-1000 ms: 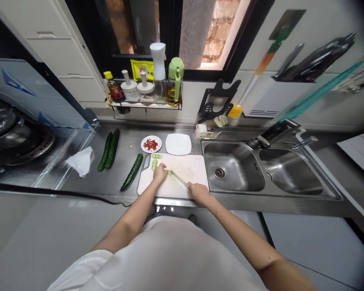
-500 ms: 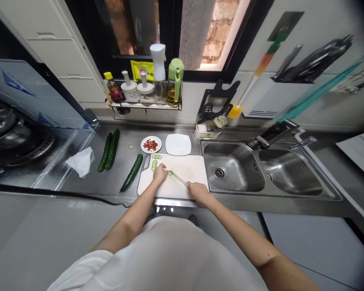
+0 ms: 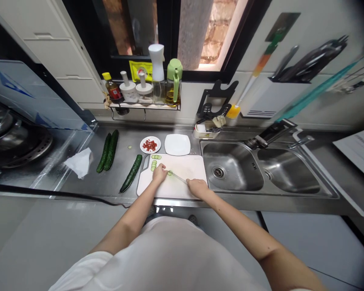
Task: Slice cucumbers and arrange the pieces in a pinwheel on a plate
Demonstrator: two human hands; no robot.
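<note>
My right hand [image 3: 197, 188] is wrapped round the handle of a knife [image 3: 178, 177]. Its blade points left, low over the white cutting board [image 3: 194, 167]. Against the blade's tip lies a cucumber slice [image 3: 170, 173]. My left hand [image 3: 159, 173] is just left of that slice, fingers drawn together; whatever is between them, if anything, is hidden. Beyond it, two small groups of cucumber slices [image 3: 153, 165] rest at the board's left side. A whole cucumber [image 3: 131, 173] lies on the counter left of the board.
Behind the board stand a plate of chopped red pieces [image 3: 149, 144] and a white square plate [image 3: 177, 144]. Two more cucumbers [image 3: 107, 151] and a white crumpled sheet [image 3: 79, 162] lie to the left. A double sink [image 3: 233, 165] is on the right. A seasoning rack [image 3: 145, 106] hangs behind.
The whole view has shifted slightly. Both hands, the knife and the cucumber slices keep nearly the same places on the board.
</note>
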